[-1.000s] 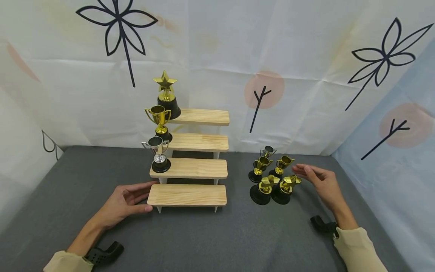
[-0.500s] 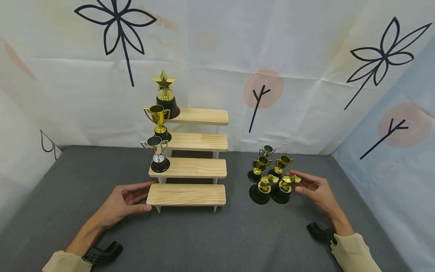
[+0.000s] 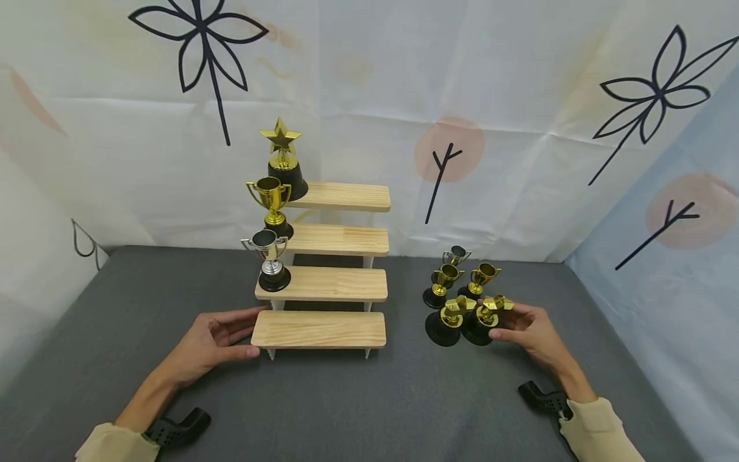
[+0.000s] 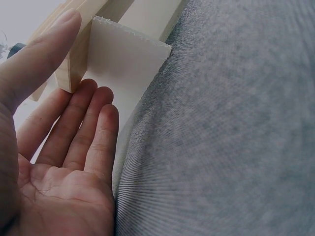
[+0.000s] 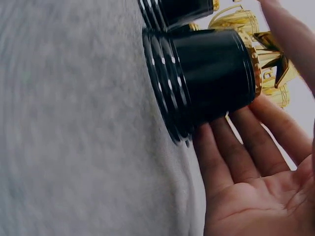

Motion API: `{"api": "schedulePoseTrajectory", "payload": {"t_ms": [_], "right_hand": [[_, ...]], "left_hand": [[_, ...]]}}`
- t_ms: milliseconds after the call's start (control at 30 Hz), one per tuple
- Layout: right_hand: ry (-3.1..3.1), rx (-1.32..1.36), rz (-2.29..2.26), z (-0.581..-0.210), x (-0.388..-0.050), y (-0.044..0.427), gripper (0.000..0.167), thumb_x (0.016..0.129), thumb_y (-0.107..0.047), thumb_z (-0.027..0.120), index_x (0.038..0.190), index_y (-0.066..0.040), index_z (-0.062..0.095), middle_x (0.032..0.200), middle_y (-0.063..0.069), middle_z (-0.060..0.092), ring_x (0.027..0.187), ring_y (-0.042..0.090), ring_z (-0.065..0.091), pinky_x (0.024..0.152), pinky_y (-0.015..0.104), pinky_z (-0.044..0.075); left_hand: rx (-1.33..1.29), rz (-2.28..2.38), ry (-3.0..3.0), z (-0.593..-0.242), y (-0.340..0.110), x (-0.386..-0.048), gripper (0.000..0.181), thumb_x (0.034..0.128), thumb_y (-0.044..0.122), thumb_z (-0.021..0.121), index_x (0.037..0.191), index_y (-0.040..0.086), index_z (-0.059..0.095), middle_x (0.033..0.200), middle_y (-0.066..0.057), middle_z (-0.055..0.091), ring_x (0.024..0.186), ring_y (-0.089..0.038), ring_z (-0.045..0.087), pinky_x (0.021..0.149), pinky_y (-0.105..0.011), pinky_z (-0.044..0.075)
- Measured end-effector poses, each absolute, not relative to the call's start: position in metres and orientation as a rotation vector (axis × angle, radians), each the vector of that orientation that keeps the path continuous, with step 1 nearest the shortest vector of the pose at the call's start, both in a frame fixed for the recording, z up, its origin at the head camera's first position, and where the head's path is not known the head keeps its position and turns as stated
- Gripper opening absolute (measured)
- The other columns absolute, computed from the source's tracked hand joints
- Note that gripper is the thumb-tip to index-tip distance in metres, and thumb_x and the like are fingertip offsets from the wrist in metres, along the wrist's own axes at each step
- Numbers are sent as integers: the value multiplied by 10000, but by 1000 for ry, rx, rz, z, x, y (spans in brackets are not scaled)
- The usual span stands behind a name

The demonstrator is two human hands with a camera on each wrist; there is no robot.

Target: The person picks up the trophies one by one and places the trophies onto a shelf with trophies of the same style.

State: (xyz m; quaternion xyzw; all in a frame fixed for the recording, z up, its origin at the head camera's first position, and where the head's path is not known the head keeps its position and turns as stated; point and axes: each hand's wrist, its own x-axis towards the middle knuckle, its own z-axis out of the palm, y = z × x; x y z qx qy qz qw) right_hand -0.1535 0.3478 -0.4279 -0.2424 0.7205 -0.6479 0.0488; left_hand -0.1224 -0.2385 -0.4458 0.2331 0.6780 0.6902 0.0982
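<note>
In the head view my left hand [image 3: 199, 343] is at the left end of a stepped display stand's lowest wooden shelf [image 3: 319, 330], its fingers fairly straight. The left wrist view shows those fingertips by the board's end [image 4: 74, 69] and white support [image 4: 123, 59]. My right hand [image 3: 534, 333] is around the right side of a gold star trophy [image 3: 484, 321], thumb toward the front. In the right wrist view its extended fingers touch or nearly touch the black base [image 5: 211, 73], thumb apart. Another star trophy [image 3: 447, 323] stands close to its left.
Behind the star trophies are two gold cups [image 3: 444, 279] [image 3: 482, 277] and a silver cup [image 3: 456, 255]. On the stand's left side stand a silver cup [image 3: 271, 256], a gold cup [image 3: 273, 199] and a star trophy [image 3: 284, 160]. A printed cloth [image 3: 358, 96] hangs behind the grey table [image 3: 369, 410].
My right hand has moved left and toward me, from beside the gold cup to around the right-hand star trophy. The left hand stays at the shelf's end.
</note>
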Motion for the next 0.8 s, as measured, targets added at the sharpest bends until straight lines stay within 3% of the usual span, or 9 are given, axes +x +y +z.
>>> {"api": "schedulePoseTrajectory", "payload": {"t_ms": [800], "right_hand": [[2464, -537, -1796, -434, -152, 343, 455, 854, 108, 752, 1276, 171, 593, 1210, -86, 704, 1144, 43, 642, 890, 195, 581]], "left_hand": [[656, 2024, 2037, -445, -237, -122, 693, 836, -135, 748, 1425, -219, 392, 1397, 58, 599, 1250, -116, 599, 1015, -310, 533]]}}
